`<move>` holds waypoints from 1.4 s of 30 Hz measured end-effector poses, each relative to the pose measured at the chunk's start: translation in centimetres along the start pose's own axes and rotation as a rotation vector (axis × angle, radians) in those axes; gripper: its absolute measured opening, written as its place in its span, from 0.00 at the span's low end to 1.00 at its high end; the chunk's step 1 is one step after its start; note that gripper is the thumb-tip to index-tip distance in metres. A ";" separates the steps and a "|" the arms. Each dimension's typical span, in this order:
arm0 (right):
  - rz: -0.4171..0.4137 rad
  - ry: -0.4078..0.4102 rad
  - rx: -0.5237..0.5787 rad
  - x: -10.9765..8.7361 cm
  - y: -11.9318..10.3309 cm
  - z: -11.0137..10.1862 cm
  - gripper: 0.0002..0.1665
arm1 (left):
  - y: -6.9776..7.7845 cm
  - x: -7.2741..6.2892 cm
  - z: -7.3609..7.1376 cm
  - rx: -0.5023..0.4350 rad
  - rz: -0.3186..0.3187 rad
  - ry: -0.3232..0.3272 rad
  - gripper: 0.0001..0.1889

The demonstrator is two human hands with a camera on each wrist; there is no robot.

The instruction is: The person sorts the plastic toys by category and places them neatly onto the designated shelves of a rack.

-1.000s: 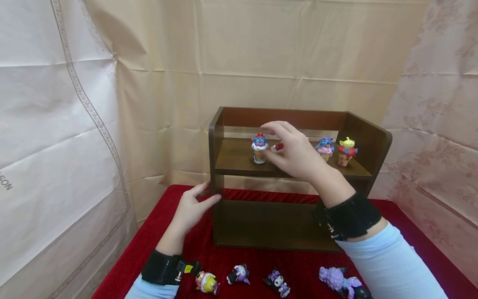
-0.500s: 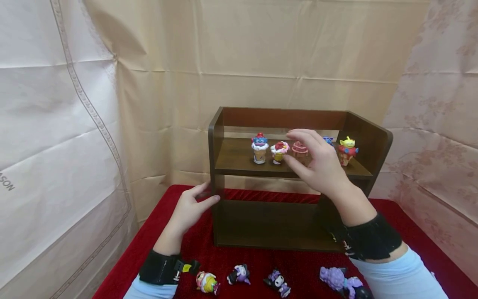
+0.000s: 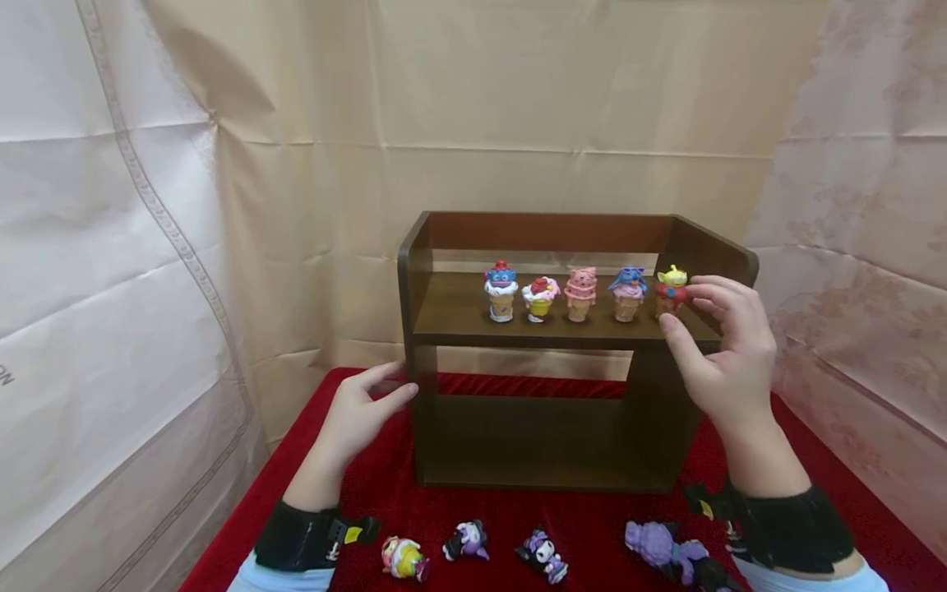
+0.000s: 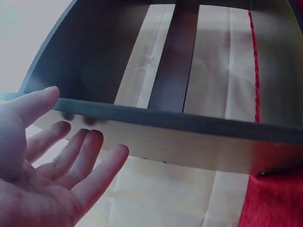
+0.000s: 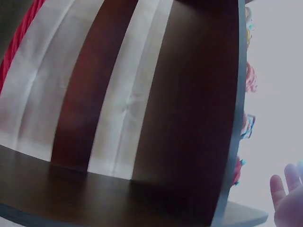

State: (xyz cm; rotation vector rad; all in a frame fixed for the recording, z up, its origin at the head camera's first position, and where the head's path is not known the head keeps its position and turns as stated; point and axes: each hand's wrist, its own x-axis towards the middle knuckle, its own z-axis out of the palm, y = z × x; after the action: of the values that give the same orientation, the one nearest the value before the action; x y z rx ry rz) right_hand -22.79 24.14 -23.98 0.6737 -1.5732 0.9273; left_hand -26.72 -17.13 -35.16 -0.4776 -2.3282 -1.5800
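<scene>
A dark brown two-tier shelf (image 3: pixel 533 333) stands on the red cloth. My left hand (image 3: pixel 362 415) is at its left side panel, thumb by the front edge and relaxed fingers (image 4: pixel 97 177) along the outer face. On the upper board, in a row, stand a blue-headed figurine (image 3: pixel 501 294), a white-and-pink one with a yellow cup (image 3: pixel 540 298), a pink one (image 3: pixel 580 293), a blue-and-pink one (image 3: pixel 628 293) and a yellow-headed red one (image 3: pixel 668 289), all ice-cream-cone shaped. My right hand (image 3: pixel 728 353), fingers spread and holding nothing, is just right of the yellow-headed one.
In front of the shelf lie a yellow figurine (image 3: pixel 404 559), a purple-and-black one (image 3: pixel 467 540), another purple-and-black one (image 3: pixel 542 556) and a larger purple one (image 3: pixel 658 547). Red cloth (image 3: pixel 355 481) covers the table. Fabric sheets (image 3: pixel 555 99) hang behind and at both sides.
My right hand has moved right along the upper board, from the left figurines to beside the rightmost one, uncovering the row. My left hand stays at the side panel. The head view shifts slightly.
</scene>
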 end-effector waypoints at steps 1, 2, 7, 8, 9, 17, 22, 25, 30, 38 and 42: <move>0.025 0.008 -0.005 -0.3 0.0 -0.3 0.21 | 0.0 -0.1 -0.2 0.005 0.005 -0.001 0.26; 0.048 0.021 -0.010 -0.6 0.1 -0.5 0.21 | -0.1 -0.1 -0.3 0.017 0.010 -0.001 0.26; 0.156 0.073 -0.002 -2.3 0.9 -1.4 0.21 | 0.0 -0.3 -1.0 0.107 0.038 -0.001 0.21; 0.180 0.081 0.000 -2.7 1.3 -1.6 0.21 | 0.1 -0.3 -1.1 0.129 0.045 -0.003 0.21; 0.204 0.083 -0.001 -3.2 1.8 -1.9 0.22 | 0.1 -0.4 -1.1 0.147 0.051 -0.008 0.20; 0.474 0.127 -0.034 -6.1 5.9 -3.2 0.27 | 0.4 -0.9 -1.5 0.288 0.114 -0.095 0.20; 0.579 0.153 0.111 -7.2 6.5 -3.1 0.32 | 0.3 -1.3 -1.7 0.364 0.122 -0.160 0.21; 0.612 0.148 0.197 -7.8 6.7 -3.0 0.35 | 0.3 -1.6 -1.9 0.382 0.117 -0.193 0.20; 0.705 0.138 0.256 -8.8 7.1 -3.0 0.40 | 0.2 -2.1 -2.0 0.389 0.106 -0.293 0.19; 0.842 0.015 0.289 -9.8 7.5 -3.2 0.45 | -0.3 -2.9 -2.1 0.393 0.085 -0.439 0.20; 0.828 -0.039 0.263 -10.0 7.7 -3.0 0.46 | -0.8 -3.4 -2.1 0.406 0.075 -0.506 0.20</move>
State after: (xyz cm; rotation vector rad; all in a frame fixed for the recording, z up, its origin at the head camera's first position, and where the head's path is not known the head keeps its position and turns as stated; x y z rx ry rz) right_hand -25.55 30.15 -35.19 0.1876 -1.8048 1.7559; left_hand -23.90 -19.69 -36.44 -0.9311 -2.8592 -0.9861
